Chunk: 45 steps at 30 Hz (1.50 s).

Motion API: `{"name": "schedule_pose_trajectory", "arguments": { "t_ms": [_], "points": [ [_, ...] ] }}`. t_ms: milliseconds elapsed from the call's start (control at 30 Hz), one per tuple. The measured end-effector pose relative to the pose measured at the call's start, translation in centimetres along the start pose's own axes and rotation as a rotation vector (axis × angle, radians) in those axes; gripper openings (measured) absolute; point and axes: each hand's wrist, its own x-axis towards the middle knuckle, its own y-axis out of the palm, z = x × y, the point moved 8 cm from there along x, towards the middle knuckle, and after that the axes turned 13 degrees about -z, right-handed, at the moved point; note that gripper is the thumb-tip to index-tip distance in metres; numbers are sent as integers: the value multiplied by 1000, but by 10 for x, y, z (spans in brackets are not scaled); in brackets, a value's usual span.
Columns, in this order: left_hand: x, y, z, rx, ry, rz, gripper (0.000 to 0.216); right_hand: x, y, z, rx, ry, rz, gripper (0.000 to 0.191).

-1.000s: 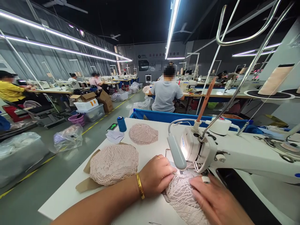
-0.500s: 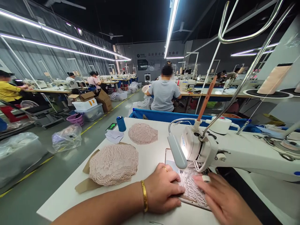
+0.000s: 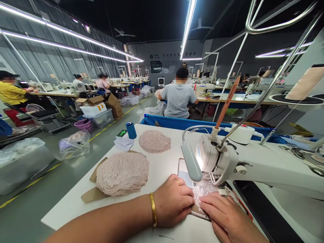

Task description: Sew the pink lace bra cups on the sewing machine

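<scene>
Pressing lace piece (image 3: 203,191) under sewing machine (image 3: 217,158): right hand (image 3: 225,216) flat, open; left hand (image 3: 174,200) curled, grip impossible to tell.

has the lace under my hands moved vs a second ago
Yes. The lace piece has slid away from the near table edge, further under the sewing machine head; less lies on its near side.

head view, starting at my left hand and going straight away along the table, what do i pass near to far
left hand → big lace pile → small lace pile → blue spool → person in grey
</scene>
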Motion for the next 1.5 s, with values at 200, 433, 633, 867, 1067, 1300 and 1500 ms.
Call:
{"name": "schedule_pose_trajectory", "arguments": {
  "t_ms": [200, 433, 633, 867, 1067, 1300, 1500],
  "points": [
    [2, -2, 2, 9, -28, 41, 13, -6, 4, 0, -11, -35, 4, 47],
    [4, 0, 11, 54, -41, 34, 17, 3, -2, 4, -81, -48, -99, 43],
    [5, -2, 11, 77, -12, -8, 16, 11, -7, 6, -96, -48, -169, 42],
    [6, 3, 8, 54, -5, 29, 14, -1, -1, 1, -71, -23, -108, 40],
    [6, 2, 9, 56, -4, 20, 14, -14, 10, -4, -92, -29, -25, 43],
    [5, 3, 9, 59, -11, 15, 12, -16, 13, -5, -105, -23, 6, 44],
    [5, 3, 11, 64, -4, -10, 11, -16, 13, -5, -140, -52, -28, 44]
  ]
}}
